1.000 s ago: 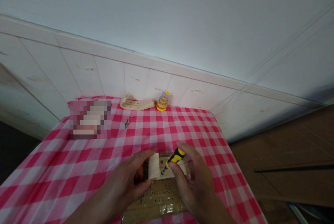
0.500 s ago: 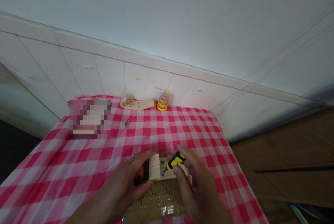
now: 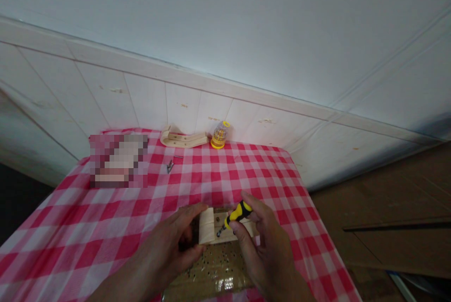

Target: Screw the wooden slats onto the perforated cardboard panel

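Note:
My right hand (image 3: 265, 245) is closed round a small yellow and black screwdriver (image 3: 237, 213), whose tip points down onto a pale wooden piece (image 3: 208, 229). My left hand (image 3: 168, 248) grips the left end of that wooden piece with thumb and fingers. The piece rests over a brown cardboard sheet (image 3: 211, 274) dotted with small holes, near the front edge of the red and white checked tablecloth (image 3: 116, 227).
At the back of the table a curved wooden part (image 3: 183, 139) lies next to a small yellow-based bit holder (image 3: 220, 135). A few loose screws (image 3: 171, 165) sit on the cloth. A blurred patch (image 3: 118, 160) covers something at back left. Wall panelling rises behind; wooden floor lies right.
My right hand has shifted slightly on the screwdriver handle, as if turning it. The view has drifted a little; the wooden piece and left hand stay in place.

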